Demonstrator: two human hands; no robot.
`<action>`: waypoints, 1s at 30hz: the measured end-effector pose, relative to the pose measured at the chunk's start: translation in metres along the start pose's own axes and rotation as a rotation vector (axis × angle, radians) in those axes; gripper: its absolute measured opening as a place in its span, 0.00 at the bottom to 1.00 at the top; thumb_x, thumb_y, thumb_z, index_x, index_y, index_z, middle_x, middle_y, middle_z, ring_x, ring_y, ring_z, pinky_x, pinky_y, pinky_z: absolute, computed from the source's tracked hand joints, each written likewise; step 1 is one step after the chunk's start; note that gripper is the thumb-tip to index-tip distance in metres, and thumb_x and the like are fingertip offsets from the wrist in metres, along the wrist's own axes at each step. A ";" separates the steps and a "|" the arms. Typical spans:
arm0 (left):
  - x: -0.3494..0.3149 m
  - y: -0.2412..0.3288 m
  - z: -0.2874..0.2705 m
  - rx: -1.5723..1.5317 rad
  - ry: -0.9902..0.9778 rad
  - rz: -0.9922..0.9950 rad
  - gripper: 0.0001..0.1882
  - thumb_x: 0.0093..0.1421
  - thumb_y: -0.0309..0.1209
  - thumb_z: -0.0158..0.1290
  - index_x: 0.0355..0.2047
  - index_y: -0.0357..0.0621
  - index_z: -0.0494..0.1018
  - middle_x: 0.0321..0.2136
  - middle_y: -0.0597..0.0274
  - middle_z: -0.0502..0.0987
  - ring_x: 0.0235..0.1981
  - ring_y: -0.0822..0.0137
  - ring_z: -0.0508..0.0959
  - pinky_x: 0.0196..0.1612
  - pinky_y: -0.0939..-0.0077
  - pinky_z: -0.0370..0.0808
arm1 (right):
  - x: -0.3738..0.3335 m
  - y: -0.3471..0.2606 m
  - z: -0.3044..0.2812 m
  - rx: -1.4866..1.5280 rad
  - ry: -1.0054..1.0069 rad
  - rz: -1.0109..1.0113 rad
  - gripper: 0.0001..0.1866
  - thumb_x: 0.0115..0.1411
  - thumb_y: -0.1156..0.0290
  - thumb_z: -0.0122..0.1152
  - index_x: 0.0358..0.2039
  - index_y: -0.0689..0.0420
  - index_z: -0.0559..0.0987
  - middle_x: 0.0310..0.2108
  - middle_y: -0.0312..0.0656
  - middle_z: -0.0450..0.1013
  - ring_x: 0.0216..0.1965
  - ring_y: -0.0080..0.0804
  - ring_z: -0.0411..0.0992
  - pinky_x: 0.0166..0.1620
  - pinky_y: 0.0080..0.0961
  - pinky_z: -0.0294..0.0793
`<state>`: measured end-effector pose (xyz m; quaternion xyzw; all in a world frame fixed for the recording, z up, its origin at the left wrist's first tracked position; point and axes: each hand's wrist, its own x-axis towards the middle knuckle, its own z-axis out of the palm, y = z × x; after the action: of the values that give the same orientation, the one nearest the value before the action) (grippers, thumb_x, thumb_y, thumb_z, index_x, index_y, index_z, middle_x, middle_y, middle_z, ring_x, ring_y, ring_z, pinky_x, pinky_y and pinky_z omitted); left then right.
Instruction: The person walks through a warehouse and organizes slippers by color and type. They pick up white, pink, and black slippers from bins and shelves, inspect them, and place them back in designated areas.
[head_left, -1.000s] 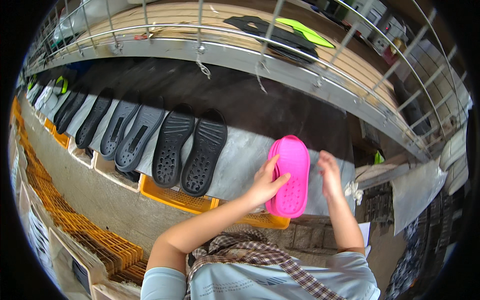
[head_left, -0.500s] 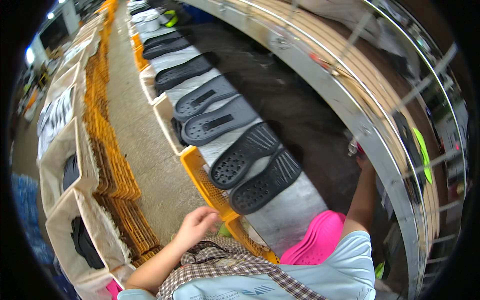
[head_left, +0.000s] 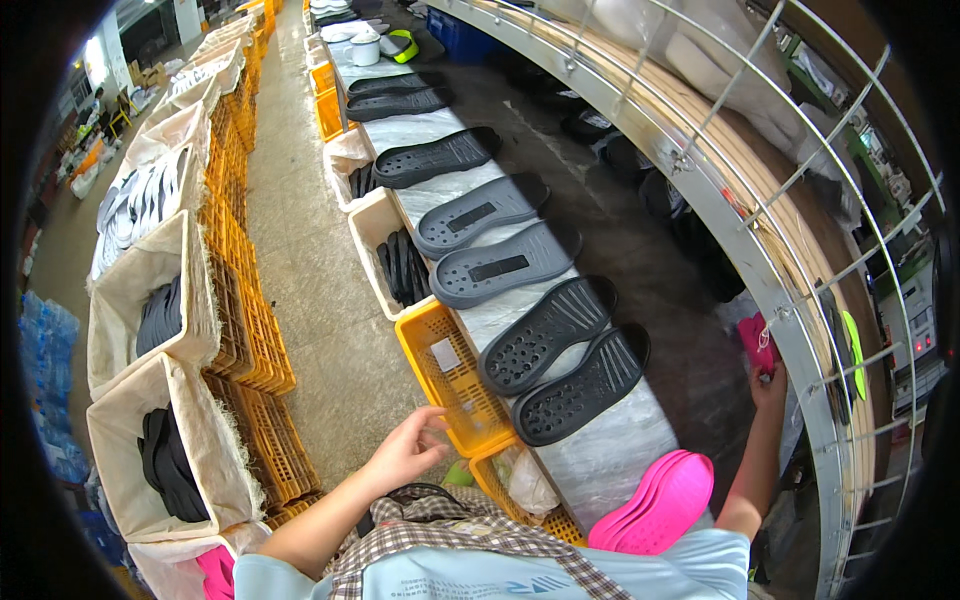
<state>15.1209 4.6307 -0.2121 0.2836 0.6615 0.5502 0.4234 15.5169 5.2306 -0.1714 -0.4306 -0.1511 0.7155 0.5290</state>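
Grip of the right hand [head_left: 768, 386] pinches a pink piece [head_left: 757, 341]. The left hand [head_left: 405, 453] hovers, loosely parted, near a yellow crate [head_left: 468, 402].

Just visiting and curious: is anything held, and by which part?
The right hand seems to hold a pink piece by its near end; the left hand holds nothing.
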 end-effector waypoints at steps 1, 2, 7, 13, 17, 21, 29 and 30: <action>0.003 0.000 -0.004 0.036 -0.037 0.012 0.25 0.55 0.22 0.53 0.54 0.41 0.60 0.43 0.58 0.72 0.34 0.73 0.75 0.36 0.80 0.73 | -0.030 0.002 -0.002 0.004 -0.027 0.011 0.19 0.54 0.66 0.58 0.46 0.59 0.71 0.36 0.46 0.71 0.34 0.34 0.71 0.31 0.24 0.77; 0.007 0.001 -0.007 0.082 -0.077 0.063 0.26 0.55 0.25 0.55 0.54 0.40 0.60 0.43 0.57 0.72 0.36 0.72 0.75 0.38 0.78 0.74 | -0.067 0.009 0.000 -0.047 -0.130 0.052 0.20 0.54 0.68 0.57 0.46 0.61 0.70 0.37 0.48 0.71 0.33 0.36 0.71 0.31 0.23 0.78; 0.021 0.017 -0.013 0.025 -0.203 0.238 0.30 0.56 0.31 0.58 0.56 0.40 0.59 0.49 0.53 0.68 0.43 0.65 0.75 0.44 0.73 0.74 | -0.281 0.092 0.051 -0.096 -0.412 0.211 0.17 0.50 0.74 0.52 0.42 0.66 0.71 0.36 0.48 0.72 0.32 0.38 0.71 0.33 0.28 0.75; 0.003 0.068 -0.025 -0.321 -0.296 0.347 0.42 0.54 0.24 0.58 0.64 0.46 0.46 0.62 0.55 0.51 0.61 0.59 0.60 0.51 0.69 0.71 | -0.439 0.239 0.110 -0.282 -0.685 0.363 0.37 0.44 0.74 0.54 0.59 0.52 0.62 0.52 0.43 0.66 0.49 0.38 0.69 0.48 0.34 0.71; -0.018 0.076 -0.056 -0.811 -0.148 0.189 0.37 0.64 0.39 0.47 0.65 0.45 0.40 0.65 0.48 0.45 0.64 0.51 0.55 0.59 0.58 0.65 | -0.480 0.318 0.115 -0.848 -0.944 0.020 0.50 0.47 0.74 0.62 0.66 0.53 0.43 0.60 0.48 0.54 0.57 0.46 0.62 0.54 0.37 0.71; -0.032 0.041 -0.093 -1.038 -0.007 0.194 0.33 0.66 0.48 0.38 0.62 0.37 0.48 0.59 0.47 0.60 0.60 0.52 0.62 0.61 0.52 0.62 | -0.506 0.370 0.111 -1.363 -1.284 -0.539 0.51 0.48 0.65 0.69 0.66 0.54 0.47 0.56 0.56 0.54 0.58 0.48 0.57 0.55 0.38 0.66; -0.071 -0.006 -0.129 -1.267 -0.036 0.288 0.32 0.62 0.49 0.46 0.58 0.38 0.57 0.55 0.52 0.66 0.55 0.56 0.69 0.57 0.55 0.68 | -0.538 0.425 0.145 -0.740 -1.142 -0.029 0.38 0.56 0.64 0.62 0.61 0.61 0.52 0.51 0.43 0.62 0.54 0.31 0.60 0.58 0.31 0.59; -0.075 -0.007 -0.130 -1.273 -0.044 0.285 0.33 0.62 0.49 0.46 0.58 0.38 0.57 0.55 0.52 0.67 0.55 0.57 0.69 0.57 0.56 0.68 | -0.544 0.428 0.148 -0.713 -1.145 -0.010 0.39 0.55 0.64 0.63 0.60 0.61 0.53 0.53 0.44 0.61 0.56 0.32 0.59 0.59 0.31 0.58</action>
<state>15.0441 4.5031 -0.1952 0.0735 0.1533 0.8792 0.4451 15.1715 4.6148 -0.1245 -0.1309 -0.6366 0.7349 0.1940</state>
